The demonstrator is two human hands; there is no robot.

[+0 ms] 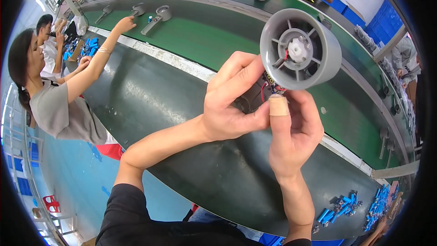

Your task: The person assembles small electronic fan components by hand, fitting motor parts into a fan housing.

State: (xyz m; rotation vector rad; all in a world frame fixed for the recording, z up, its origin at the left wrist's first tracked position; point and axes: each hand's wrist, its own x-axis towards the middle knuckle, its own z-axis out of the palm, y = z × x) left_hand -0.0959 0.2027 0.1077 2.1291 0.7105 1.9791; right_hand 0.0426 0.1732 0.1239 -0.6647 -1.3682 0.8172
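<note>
Up in front of me is a grey handheld fan [334, 52], its round housing tilted so that the spokes and white hub face me. My left hand [234, 100] is closed on it from below left, fingers behind and thumb toward the front. My right hand [296, 132] has its fingers closed just under the housing. A tan bandage [279, 106] wraps the right thumb. Between both hands, thin red wires [263, 92] and small electronic parts show at the housing's base. Most of the fan's handle is hidden by my fingers.
A dark work table [209, 168] runs below my arms, beside a green conveyor belt [200, 32] carrying grey fans [157, 19]. Blue battery cells [339, 207] are heaped at the right. To the left, a co-worker's hand [125, 25] reaches over the belt.
</note>
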